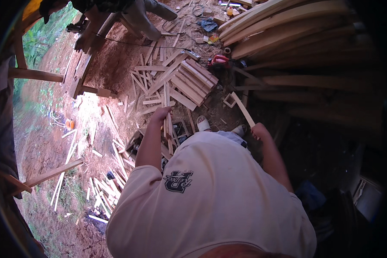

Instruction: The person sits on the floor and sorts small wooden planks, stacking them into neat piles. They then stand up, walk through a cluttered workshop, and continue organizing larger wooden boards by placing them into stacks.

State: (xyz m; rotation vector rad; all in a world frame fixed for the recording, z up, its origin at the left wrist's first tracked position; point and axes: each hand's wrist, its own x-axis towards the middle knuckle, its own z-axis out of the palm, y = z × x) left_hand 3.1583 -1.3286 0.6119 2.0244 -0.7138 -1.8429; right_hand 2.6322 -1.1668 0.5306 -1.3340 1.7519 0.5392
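Observation:
My left hand [161, 114] is closed round a few thin wooden strips [167, 96], which point away from me and also stick out behind the hand. Out to the right, my right hand [259, 131] grips the near end of a pale wooden slat [243, 108]. The slat's far end lies by a small squarish wooden piece [229, 100]; whether the two are joined I cannot tell. Ahead, between my hands, lies a neat stack of planed wooden pieces [192, 82]. Loose offcuts lie around its left side.
Long boards [288, 26] are piled at the far right. A red power tool [219, 59] sits beyond the stack. At the far left, another person's leg [142, 19] shows near a wooden bench [82, 75] and a cable. Scrap strips [105, 191] cover the ground at left.

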